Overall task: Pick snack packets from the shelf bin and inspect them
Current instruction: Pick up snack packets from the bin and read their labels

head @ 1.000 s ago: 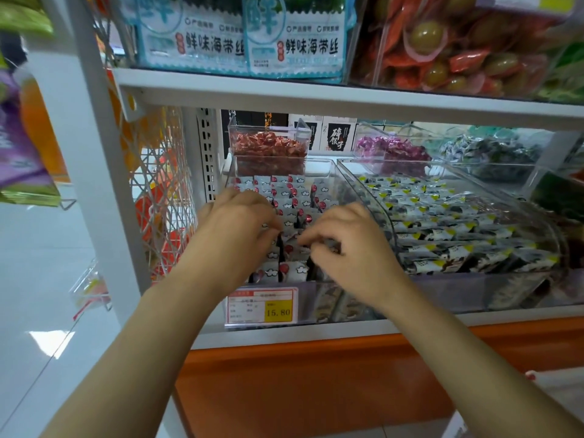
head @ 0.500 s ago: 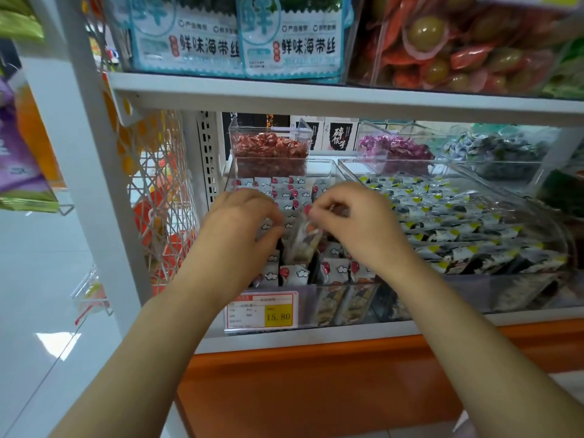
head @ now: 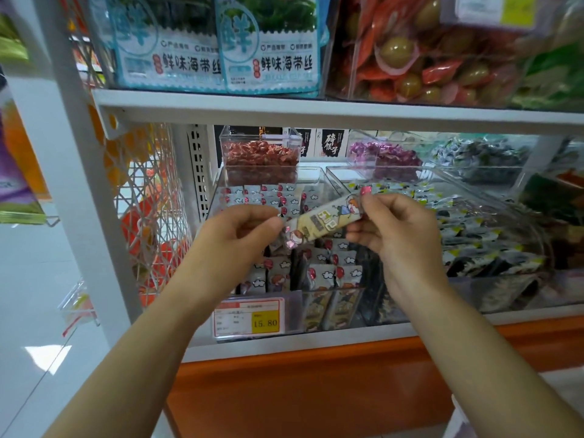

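A long pale snack packet (head: 322,221) with cartoon print is held slantwise above the clear shelf bin (head: 316,306). My left hand (head: 234,235) pinches its lower left end. My right hand (head: 395,229) pinches its upper right end. Below them the bin holds several upright packets (head: 319,273) of the same kind, white with red and cloud marks. Both hands are in front of the bin's middle and hide part of its contents.
A yellow price tag (head: 249,317) reading 15.80 hangs on the bin front. A second clear bin (head: 493,279) of dark packets stands to the right. Smaller tubs of red (head: 260,154) and purple sweets (head: 385,154) sit behind. A white shelf board (head: 316,110) runs overhead, a wire rack (head: 151,197) at left.
My hands were down among the packets in the bin. One packet has been lifted out, and now both hands hold it stretched between them above the bin.
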